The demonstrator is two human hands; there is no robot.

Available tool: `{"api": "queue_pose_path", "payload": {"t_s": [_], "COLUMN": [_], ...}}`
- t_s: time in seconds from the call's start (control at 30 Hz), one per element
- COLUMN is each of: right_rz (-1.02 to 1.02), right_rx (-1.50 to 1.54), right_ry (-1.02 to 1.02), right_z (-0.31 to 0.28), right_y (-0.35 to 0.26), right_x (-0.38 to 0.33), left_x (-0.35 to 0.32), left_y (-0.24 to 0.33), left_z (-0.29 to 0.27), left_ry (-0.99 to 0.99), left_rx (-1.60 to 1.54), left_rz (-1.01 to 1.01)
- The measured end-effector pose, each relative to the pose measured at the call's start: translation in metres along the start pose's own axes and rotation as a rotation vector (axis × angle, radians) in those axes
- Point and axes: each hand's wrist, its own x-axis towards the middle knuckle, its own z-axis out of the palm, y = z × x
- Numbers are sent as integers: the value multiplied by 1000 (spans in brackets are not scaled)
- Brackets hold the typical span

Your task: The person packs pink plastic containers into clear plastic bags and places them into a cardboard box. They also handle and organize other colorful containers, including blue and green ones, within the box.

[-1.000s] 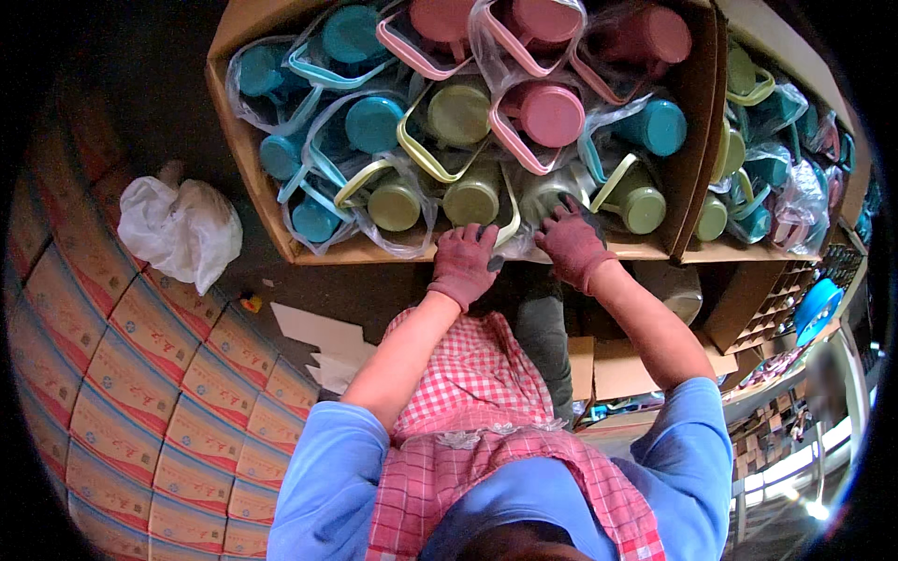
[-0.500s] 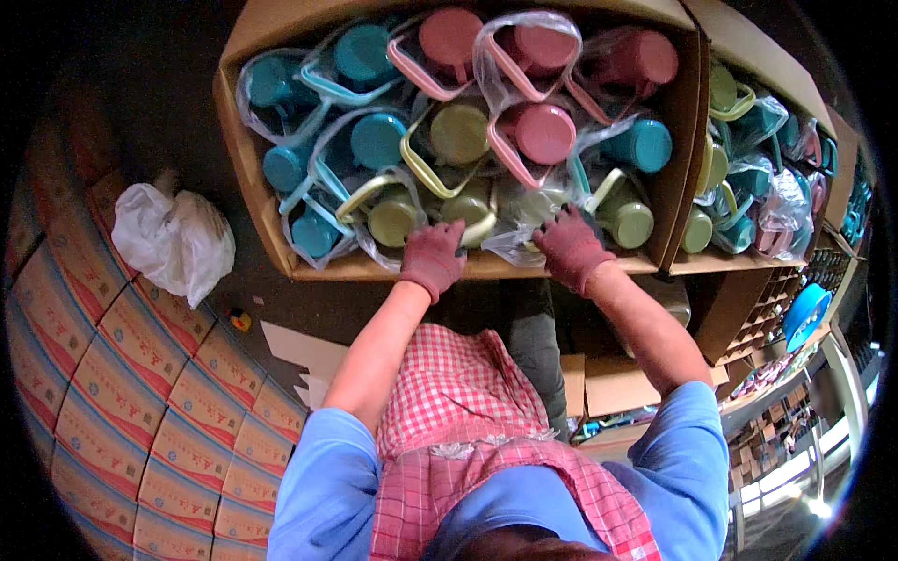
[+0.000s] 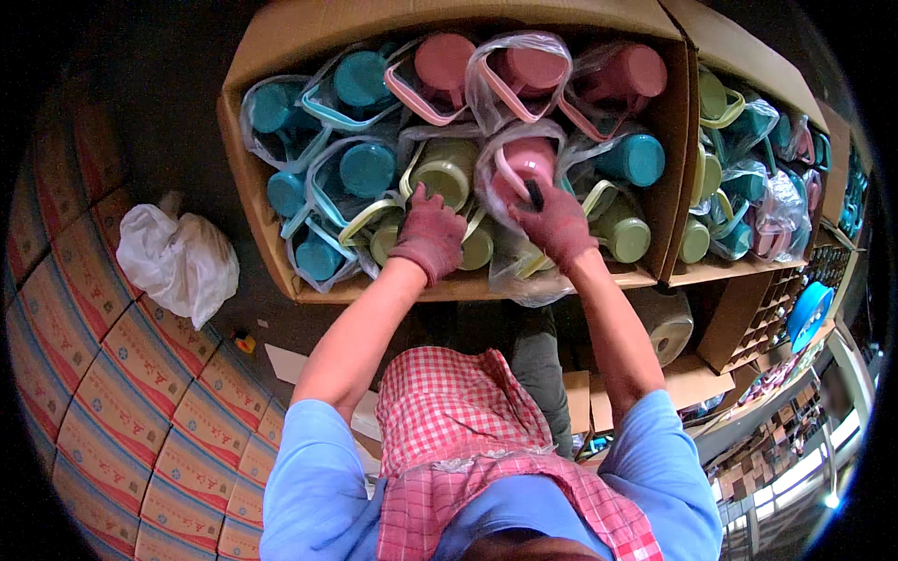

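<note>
A large cardboard box holds rows of plastic jugs with looped handles, each in a clear bag. They are teal, pink and olive green. Both my hands wear dark red gloves. My left hand has its fingers curled at the handle side of an olive-green jug in the middle row. My right hand is closed on the handle of a pink jug, beside the green one. Clear plastic bunches below the right hand, over the box's near edge. The fingertips of both hands are partly hidden.
A second box of bagged jugs adjoins on the right. Stacked printed cartons fill the left side. A white plastic bag lies left of the box. A blue round object and a divided cardboard rack are at the right.
Both hands have moved from the near row farther into the box, up to the middle row. The pink jug under my right hand has shifted slightly nearer and left.
</note>
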Motion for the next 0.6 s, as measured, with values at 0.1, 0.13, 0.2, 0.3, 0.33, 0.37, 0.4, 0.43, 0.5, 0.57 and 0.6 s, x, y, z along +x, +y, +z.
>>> {"api": "queue_pose_path", "payload": {"t_s": [0.1,0.13,0.2,0.3,0.33,0.37,0.4,0.43,0.5,0.57,0.6], "right_rz": [-89,-83,-28,-243,-267,-273,-276,-224,-58,-74,-56], "right_rx": [-171,-218,-311,-305,-276,-226,-172,-291,-325,-196,-228], "right_ry": [-52,-23,7,371,465,482,502,519,375,218,223], "right_z": [-5,1,-6,-15,-21,-28,-35,-34,-12,-2,-8], "right_y": [-17,-17,-22,-16,-26,-38,-48,-47,-34,-26,-29], "right_x": [-18,-21,-4,23,34,42,49,61,100,107,95], "left_x": [-4,-7,-5,-6,-5,0,6,15,40,57,57], "left_y": [6,5,-5,-20,-27,-31,-36,-39,-50,-67,-69], "left_z": [5,15,5,-21,-19,-29,-46,-56,-69,-52,-42], "left_ry": [36,40,-43,47,321,566,635,708,709,496,381], "left_rx": [-34,-82,-154,-227,-307,-276,-255,-149,47,93,132], "left_rz": [-14,-18,-76,68,84,87,75,38,-35,-131,-132]}}
